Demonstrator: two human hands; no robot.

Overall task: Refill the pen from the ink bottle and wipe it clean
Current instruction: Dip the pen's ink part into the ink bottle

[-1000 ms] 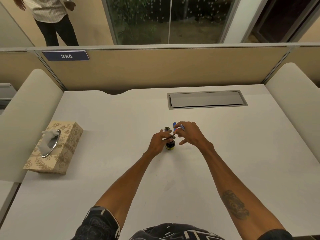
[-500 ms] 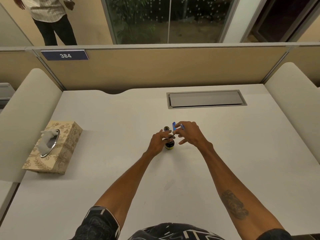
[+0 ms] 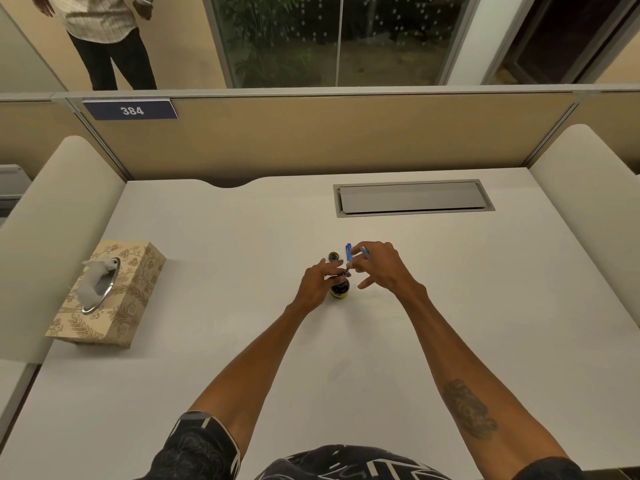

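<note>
A: Why is the left hand [image 3: 317, 284] wrapping the small dark glass ink bottle [image 3: 340, 289] mid-desk?

B: Probably steadying it while the right hand [image 3: 379, 268] is pinching the slim blue plastic pen [image 3: 348, 255], tip at its mouth.

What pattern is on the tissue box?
Beige with a floral, leafy print, seen in the head view: tissue box.

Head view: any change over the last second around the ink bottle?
Nothing visibly changed. The left hand still steadies the small dark glass ink bottle, the right hand keeps its grip on the blue pen over the bottle's mouth, and the round dark cap and patterned beige tissue box lie where they were.
</note>
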